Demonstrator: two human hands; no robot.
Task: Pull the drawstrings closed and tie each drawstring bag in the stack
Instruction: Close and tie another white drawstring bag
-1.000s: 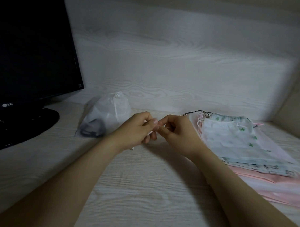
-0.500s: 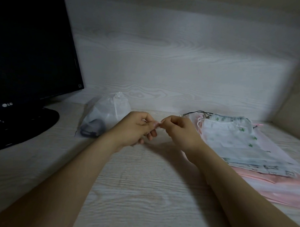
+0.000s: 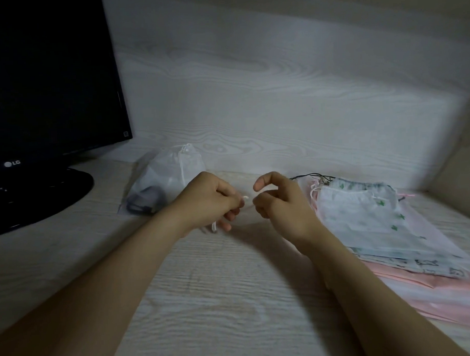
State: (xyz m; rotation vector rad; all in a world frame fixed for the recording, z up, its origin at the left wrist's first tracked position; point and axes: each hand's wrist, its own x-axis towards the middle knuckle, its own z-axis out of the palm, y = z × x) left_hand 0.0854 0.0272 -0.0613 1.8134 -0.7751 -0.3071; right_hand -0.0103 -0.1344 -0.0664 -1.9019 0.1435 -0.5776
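Note:
My left hand (image 3: 212, 202) and my right hand (image 3: 278, 200) meet over the middle of the desk, pinching a thin white drawstring (image 3: 245, 198) between them. A loose cord end (image 3: 213, 227) hangs below my left fingers. The bag this cord belongs to is mostly hidden behind my hands. On the right lies a flat stack of drawstring bags (image 3: 363, 216), white with green prints on top and pink ones beneath. A tied translucent white bag (image 3: 170, 174) with something dark inside sits behind my left hand.
A black monitor (image 3: 47, 86) on a round base (image 3: 42, 195) stands at the left. A pale wood-grain wall panel (image 3: 279, 109) closes off the back of the wood-grain desk (image 3: 219, 298), and a side wall rises at the far right.
My hands have drawn slightly apart. My right thumb and forefinger have lifted and spread, and a cord end now shows below my left hand.

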